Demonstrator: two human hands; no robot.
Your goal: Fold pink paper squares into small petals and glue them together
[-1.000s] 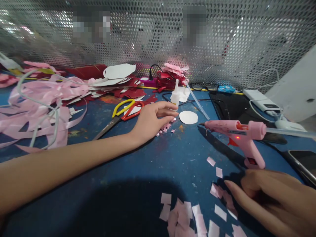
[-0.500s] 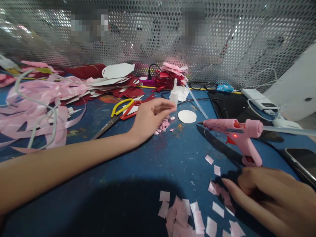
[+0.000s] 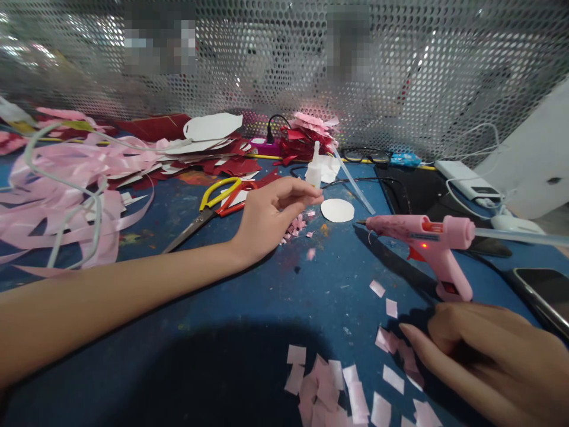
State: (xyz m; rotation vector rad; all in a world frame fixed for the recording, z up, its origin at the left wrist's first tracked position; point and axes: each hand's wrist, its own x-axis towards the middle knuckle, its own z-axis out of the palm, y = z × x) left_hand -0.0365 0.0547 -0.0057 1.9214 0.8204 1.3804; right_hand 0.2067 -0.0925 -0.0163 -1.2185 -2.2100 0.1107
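My left hand [image 3: 273, 219] hovers over a small heap of crumpled pink pieces [image 3: 294, 228]; thumb and fingers are a little apart, with nothing visible between them. Under it, one pink scrap [image 3: 310, 254] shows against the blue table, its shadow separate. Just right of the fingertips lies a white paper oval [image 3: 337, 210]. My right hand [image 3: 493, 362] rests at the lower right beside loose pink squares [image 3: 393, 378], thumb stretched out and apart from the loosely curled fingers. A pink glue gun [image 3: 420, 231], its red light lit, stands above that hand. More pink squares [image 3: 322, 385] lie at the bottom.
Yellow-and-red-handled scissors [image 3: 191, 228] lie behind my left forearm. Pink ribbon [image 3: 84, 178] tangles at the left. At the back stand a small white bottle [image 3: 313, 173], red and white cut sheets [image 3: 208, 145] and a perforated metal panel [image 3: 275, 65]. A phone [image 3: 542, 293] lies far right.
A pink scrap now shows below my left hand, where bare table was before. The left fingertips have shifted slightly right. My right hand has stayed in place.
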